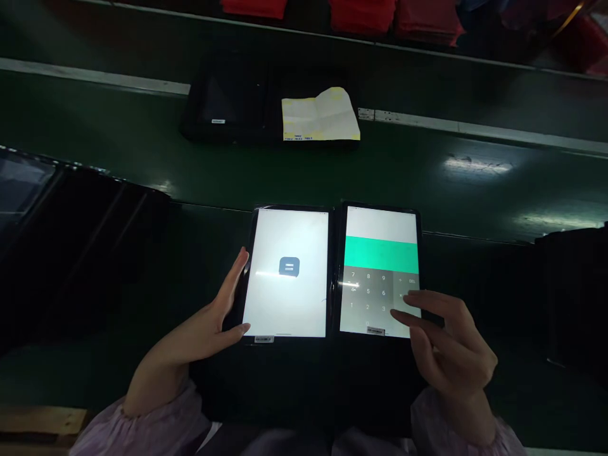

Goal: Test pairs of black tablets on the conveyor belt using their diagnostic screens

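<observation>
Two lit tablets lie side by side in front of me, both upright to my view. The left tablet [287,304] has a white screen with a blue-grey equals icon in the middle. My left hand [213,326] grips its left edge, thumb over the lower corner, the other fingers along the side. On the right tablet [368,297] a calculator shows, with a green band above its number keys. My right hand [451,342] is over its lower right side, fingers apart and holding nothing; whether a fingertip touches the glass, I cannot tell. Small barcode labels sit at both tablets' lower edges.
Beyond the tablets, a dark case [237,95] lies on the green work surface [399,183], with a creased paper sheet [320,117] on its right half. Stacks of red material [363,16] line the far edge. Dark objects stand at left [95,253] and right [574,297].
</observation>
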Available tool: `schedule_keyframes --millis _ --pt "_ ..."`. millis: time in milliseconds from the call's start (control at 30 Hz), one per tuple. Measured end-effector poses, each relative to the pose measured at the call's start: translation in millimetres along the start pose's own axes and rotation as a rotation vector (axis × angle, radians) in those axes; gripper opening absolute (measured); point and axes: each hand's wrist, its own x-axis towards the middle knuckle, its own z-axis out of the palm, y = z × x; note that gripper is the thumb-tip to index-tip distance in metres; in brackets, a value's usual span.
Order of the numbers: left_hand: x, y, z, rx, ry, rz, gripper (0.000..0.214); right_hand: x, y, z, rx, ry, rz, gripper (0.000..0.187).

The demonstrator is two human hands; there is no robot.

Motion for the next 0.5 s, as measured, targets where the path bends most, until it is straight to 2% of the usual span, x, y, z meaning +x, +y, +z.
schedule_keyframes --millis 100,167,233,333,367,400,433,500 --pt "2 2 0.6 -0.109 0.058 -0.049 0.109 5 3 -9 -0.027 0.004 0.040 0.029" --pt "8 8 0.1 -0.228 0.194 -0.084 0.104 11 8 -14 -0.090 -0.010 0.105 0.028" --pt "20 18 -2.8 -0.359 0.397 -0.124 0.076 15 17 -15 -0.169 -0.030 0.174 0.025" --pt "46 39 -10.8 -0.571 0.798 -0.187 0.014 17 35 -9 -0.264 -0.035 0.220 0.020" --pt "55 46 -13.6 -0.662 0.908 -0.199 0.009 16 40 -5 -0.286 -0.029 0.219 0.020" --pt "64 52 -15.9 -0.758 0.987 -0.203 0.017 14 45 0 -0.302 -0.021 0.215 0.021" --pt "72 57 -17.6 -0.845 1.029 -0.199 0.023 12 48 4 -0.312 -0.015 0.212 0.023" --pt "83 62 -18.3 -0.958 1.020 -0.186 0.034 7 51 12 -0.322 -0.017 0.213 0.025"
